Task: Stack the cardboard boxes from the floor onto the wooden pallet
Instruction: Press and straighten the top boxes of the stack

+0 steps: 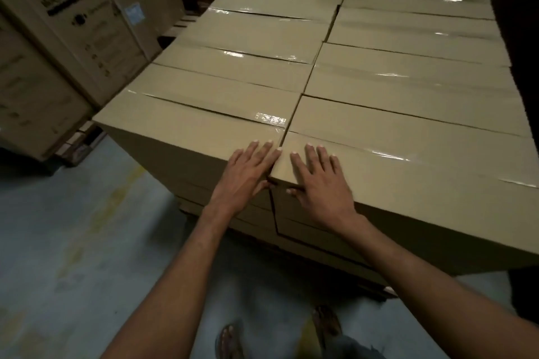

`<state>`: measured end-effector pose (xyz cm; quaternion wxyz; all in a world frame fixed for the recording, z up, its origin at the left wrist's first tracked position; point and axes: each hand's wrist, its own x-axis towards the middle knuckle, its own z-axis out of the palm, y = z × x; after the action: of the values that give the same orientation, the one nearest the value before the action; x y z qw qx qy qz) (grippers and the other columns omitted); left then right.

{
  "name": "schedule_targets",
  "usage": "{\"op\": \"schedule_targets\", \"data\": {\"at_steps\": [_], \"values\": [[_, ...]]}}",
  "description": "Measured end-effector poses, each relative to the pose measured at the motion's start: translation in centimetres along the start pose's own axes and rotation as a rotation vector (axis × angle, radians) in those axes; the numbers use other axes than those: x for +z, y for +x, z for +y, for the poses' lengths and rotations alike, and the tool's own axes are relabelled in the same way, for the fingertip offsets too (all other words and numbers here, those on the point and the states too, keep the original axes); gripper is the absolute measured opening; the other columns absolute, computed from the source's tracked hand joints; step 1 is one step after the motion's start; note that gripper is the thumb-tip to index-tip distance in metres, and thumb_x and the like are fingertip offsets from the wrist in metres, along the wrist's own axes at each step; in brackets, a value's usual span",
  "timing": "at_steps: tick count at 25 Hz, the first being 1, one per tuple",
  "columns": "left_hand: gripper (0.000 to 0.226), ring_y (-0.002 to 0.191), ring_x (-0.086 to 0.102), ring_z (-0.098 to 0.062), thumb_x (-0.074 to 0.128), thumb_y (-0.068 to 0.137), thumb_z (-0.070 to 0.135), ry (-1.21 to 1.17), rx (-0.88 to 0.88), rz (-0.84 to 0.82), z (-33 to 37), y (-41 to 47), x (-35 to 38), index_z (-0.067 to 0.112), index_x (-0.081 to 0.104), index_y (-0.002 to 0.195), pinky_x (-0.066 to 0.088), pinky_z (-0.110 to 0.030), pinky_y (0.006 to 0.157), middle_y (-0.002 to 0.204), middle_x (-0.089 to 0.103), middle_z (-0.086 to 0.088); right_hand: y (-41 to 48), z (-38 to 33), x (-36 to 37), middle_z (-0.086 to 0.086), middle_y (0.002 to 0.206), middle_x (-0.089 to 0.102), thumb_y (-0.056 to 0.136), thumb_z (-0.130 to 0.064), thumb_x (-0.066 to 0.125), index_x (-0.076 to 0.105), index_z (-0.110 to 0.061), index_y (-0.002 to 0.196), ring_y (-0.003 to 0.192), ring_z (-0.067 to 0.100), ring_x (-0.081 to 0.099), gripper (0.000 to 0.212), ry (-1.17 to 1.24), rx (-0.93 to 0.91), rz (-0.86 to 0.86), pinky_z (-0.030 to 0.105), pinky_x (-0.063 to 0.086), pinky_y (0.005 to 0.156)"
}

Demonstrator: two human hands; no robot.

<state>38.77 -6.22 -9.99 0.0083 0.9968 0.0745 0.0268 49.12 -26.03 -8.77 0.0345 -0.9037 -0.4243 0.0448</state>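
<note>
A grey concrete floor (58,242) fills the near left. On it stands a broad stack of cardboard boxes (379,81), two columns wide, their taped tops level and packed edge to edge from near to far. Its base is in shadow, and wooden slats (182,23) show at its far left side. To the left, well apart from the stack, stand tall printed appliance cartons (73,23). The near-left box (189,125) and the near-right box (408,160) meet at a narrow seam. The left grip (248,175) lies flat on the near-left box's top beside that seam, wide, fingers straight, holding nothing. The right grip (320,181) lies flat on the near-right box's corner, also wide, its thumb over the near edge. Two sandalled feet (230,341) stand on the floor below.
</note>
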Motion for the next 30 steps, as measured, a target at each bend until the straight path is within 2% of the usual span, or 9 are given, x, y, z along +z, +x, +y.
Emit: {"op": "schedule_targets", "data": {"at_steps": [3, 6, 10, 17, 19, 22, 24, 27, 30], "values": [[0.081, 0.157, 0.016, -0.024, 0.060, 0.097, 0.039, -0.031, 0.128, 0.110, -1.5, 0.7, 1.2, 0.026, 0.016, 0.164, 0.022, -0.048, 0.125, 0.171, 0.014, 0.001, 0.9, 0.0, 0.2, 0.003, 0.170, -0.016, 0.098, -0.068, 0.042, -0.008, -0.036, 0.163, 0.157, 0.025, -0.014, 0.088, 0.005, 0.048, 0.020, 0.045, -0.004, 0.128], [0.080, 0.155, 0.025, -0.025, 0.060, 0.096, 0.042, -0.036, 0.156, 0.150, -2.0, 0.8, 1.8, 0.025, 0.019, 0.164, 0.029, -0.048, 0.122, 0.169, 0.023, 0.000, 0.6, -0.4, 0.1, -0.002, 0.170, -0.013, 0.096, -0.067, 0.047, -0.005, -0.041, 0.162, 0.158, 0.021, -0.011, 0.088, 0.025, 0.106, -0.004, 0.046, 0.001, 0.129], [0.085, 0.149, 0.039, -0.028, 0.072, 0.089, 0.043, -0.065, 0.225, 0.180, -3.3, 1.3, 1.9, 0.024, 0.030, 0.160, 0.039, -0.046, 0.113, 0.163, 0.037, -0.002, 0.4, -3.3, 0.2, -0.003, 0.170, -0.014, 0.098, -0.057, 0.051, -0.004, -0.040, 0.163, 0.158, 0.022, -0.012, 0.086, 0.028, 0.230, -0.020, 0.046, -0.002, 0.128], [0.087, 0.146, 0.042, -0.034, 0.075, 0.090, 0.038, 0.006, 0.299, 0.111, -3.9, 1.9, 1.3, 0.022, 0.028, 0.161, 0.041, -0.047, 0.112, 0.162, 0.038, -0.010, 0.4, -4.6, 0.1, -0.005, 0.170, -0.014, 0.098, -0.056, 0.056, -0.005, -0.043, 0.159, 0.157, 0.019, -0.013, 0.088, 0.095, 0.290, -0.006, 0.047, -0.003, 0.128], [0.080, 0.143, 0.047, -0.033, 0.070, 0.093, 0.049, -0.006, 0.343, 0.131, -4.3, 1.8, 1.1, 0.023, 0.034, 0.159, 0.044, -0.047, 0.110, 0.160, 0.041, -0.010, 0.3, -4.4, 0.0, -0.007, 0.169, -0.017, 0.095, -0.062, 0.050, -0.005, -0.043, 0.160, 0.156, 0.015, -0.016, 0.088, 0.130, 0.299, -0.041, 0.046, -0.006, 0.127], [0.067, 0.110, 0.067, -0.018, 0.041, 0.096, 0.075, -0.100, 0.300, 0.160, -5.0, 3.3, -1.6, 0.026, 0.058, 0.140, 0.054, -0.035, 0.088, 0.136, 0.066, 0.000, 0.7, -4.1, -1.0, -0.009, 0.171, -0.002, 0.095, -0.063, 0.031, 0.017, -0.041, 0.161, 0.157, 0.009, -0.005, 0.070, 0.422, 0.354, 0.010, 0.045, -0.001, 0.128], [0.055, 0.095, 0.066, -0.014, 0.038, 0.102, 0.067, -0.216, 0.211, 0.175, -5.3, 5.7, -3.4, 0.028, 0.063, 0.132, 0.052, -0.030, 0.080, 0.117, 0.072, 0.004, 2.1, -3.7, -1.6, -0.008, 0.172, 0.010, 0.104, -0.061, 0.025, 0.028, -0.037, 0.160, 0.157, 0.010, 0.006, 0.061, 0.577, 0.426, 0.111, 0.046, 0.006, 0.129], [0.046, 0.121, 0.056, -0.019, 0.037, 0.109, 0.046, -0.287, 0.149, 0.194, -5.6, 10.7, -3.6, 0.025, 0.050, 0.148, 0.043, -0.036, 0.101, 0.137, 0.062, 0.000, 6.1, -1.6, -2.0, -0.007, 0.173, -0.003, 0.108, -0.059, 0.023, 0.011, -0.035, 0.164, 0.158, 0.012, -0.006, 0.062, 0.442, 0.483, 0.199, 0.038, 0.000, 0.125], [0.058, 0.152, 0.026, -0.025, 0.026, 0.110, 0.047, -0.233, 0.059, 0.099, -6.8, 17.2, -2.2, 0.021, 0.025, 0.162, 0.020, -0.044, 0.122, 0.168, 0.028, -0.003, 12.1, 3.2, -2.8, 0.000, 0.172, -0.014, 0.107, -0.059, 0.020, -0.003, -0.025, 0.165, 0.157, 0.017, -0.016, 0.071, 0.263, 0.531, 0.180, 0.038, -0.006, 0.127]]}}
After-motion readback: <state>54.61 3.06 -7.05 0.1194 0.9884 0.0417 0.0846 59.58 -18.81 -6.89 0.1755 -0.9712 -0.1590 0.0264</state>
